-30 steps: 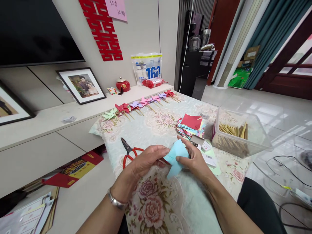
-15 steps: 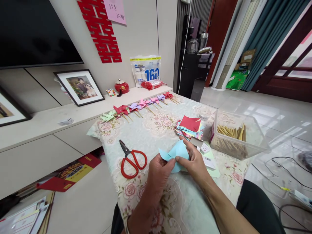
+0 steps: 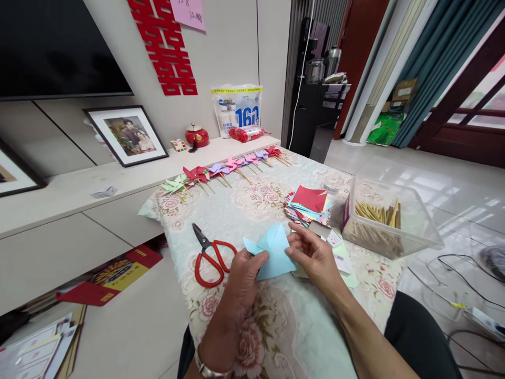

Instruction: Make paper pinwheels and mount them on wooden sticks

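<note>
Head view: a light-blue square of paper, partly folded into pointed flaps [image 3: 270, 252], is held just above the floral-patterned tablecloth [image 3: 252, 210] near the table's front edge. The left hand [image 3: 244, 281] pinches its lower left part between thumb and fingers; the right hand [image 3: 311, 258] grips its right edge with thumb and fingertips closed on the paper. One flap points left, another stands up at the top.

Just left of the paper lie red-handled scissors [image 3: 211, 255], blades shut, flat on the cloth. Behind the right hand sits a stack of coloured paper squares with a red sheet on top [image 3: 310, 205], and right of that a clear plastic tub of wooden sticks [image 3: 389, 221]. Along the far table edge runs a row of finished paper pinwheels on sticks [image 3: 224, 171], well apart from the hands. Nothing lies between the hands and the scissors.
</note>
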The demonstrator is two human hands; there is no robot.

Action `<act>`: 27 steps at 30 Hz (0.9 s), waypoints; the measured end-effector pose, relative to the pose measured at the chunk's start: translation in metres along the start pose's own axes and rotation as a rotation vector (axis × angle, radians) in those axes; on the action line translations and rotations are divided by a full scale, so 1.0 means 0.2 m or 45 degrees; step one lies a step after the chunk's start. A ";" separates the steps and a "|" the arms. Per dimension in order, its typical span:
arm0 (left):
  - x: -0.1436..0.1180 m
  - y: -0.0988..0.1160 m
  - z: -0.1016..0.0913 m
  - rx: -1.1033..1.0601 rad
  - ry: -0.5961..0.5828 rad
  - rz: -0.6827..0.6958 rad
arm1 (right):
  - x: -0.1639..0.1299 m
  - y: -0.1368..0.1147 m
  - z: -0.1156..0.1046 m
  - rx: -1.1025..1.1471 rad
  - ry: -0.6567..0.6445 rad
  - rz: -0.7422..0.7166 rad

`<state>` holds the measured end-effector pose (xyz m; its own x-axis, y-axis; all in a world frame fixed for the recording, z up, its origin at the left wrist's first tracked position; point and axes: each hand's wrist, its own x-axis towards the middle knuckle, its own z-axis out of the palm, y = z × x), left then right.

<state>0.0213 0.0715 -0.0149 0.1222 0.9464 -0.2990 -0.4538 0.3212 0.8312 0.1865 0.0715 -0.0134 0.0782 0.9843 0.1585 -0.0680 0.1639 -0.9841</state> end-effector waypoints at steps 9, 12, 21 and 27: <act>-0.01 0.05 -0.05 -0.093 -0.056 -0.058 | -0.01 -0.05 -0.01 -0.347 -0.163 -0.297; -0.01 0.05 -0.06 -0.081 -0.094 -0.052 | -0.02 -0.06 -0.01 -0.354 -0.281 -0.170; -0.02 0.03 -0.06 -0.207 -0.037 -0.079 | -0.03 0.00 -0.01 -0.163 -0.310 0.043; -0.02 0.03 -0.06 -0.304 -0.009 -0.017 | -0.03 -0.03 0.00 -0.376 -0.336 -0.265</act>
<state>0.0078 0.0699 -0.0146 0.1350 0.9426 -0.3053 -0.6477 0.3171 0.6928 0.1873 0.0653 -0.0084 -0.1989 0.9218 0.3328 0.2119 0.3720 -0.9037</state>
